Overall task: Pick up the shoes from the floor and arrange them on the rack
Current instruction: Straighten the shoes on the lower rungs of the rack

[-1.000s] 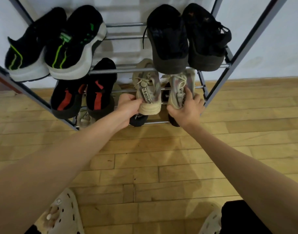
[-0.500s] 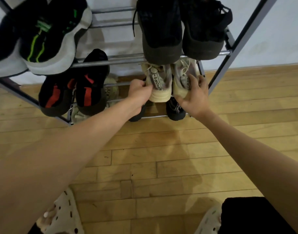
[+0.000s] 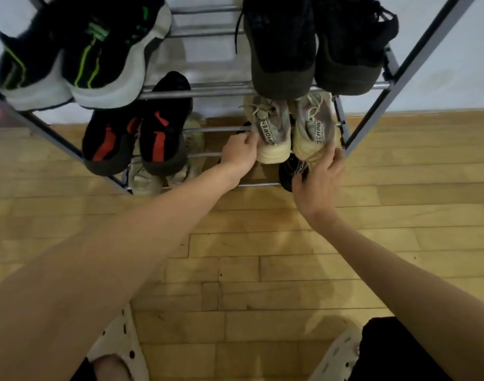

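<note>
Wooden floor [image 3: 235, 270] runs up to a metal rack [image 3: 372, 105], where 2 cream shoes [image 3: 273, 136] sit side by side on the middle right shelf, long axes front to back, heels toward the person. Left hand [image 3: 239, 155] pinches the left shoe's heel with curled fingers. Right hand [image 3: 317, 177] is spread open, fingertips touching the right shoe's heel.

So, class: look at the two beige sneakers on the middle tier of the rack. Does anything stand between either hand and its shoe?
Nothing visible does. The left hand already pinches the left beige sneaker at its heel. The right hand touches the heel of the right beige sneaker with open fingers. Both shoes sit on the rack.
</note>
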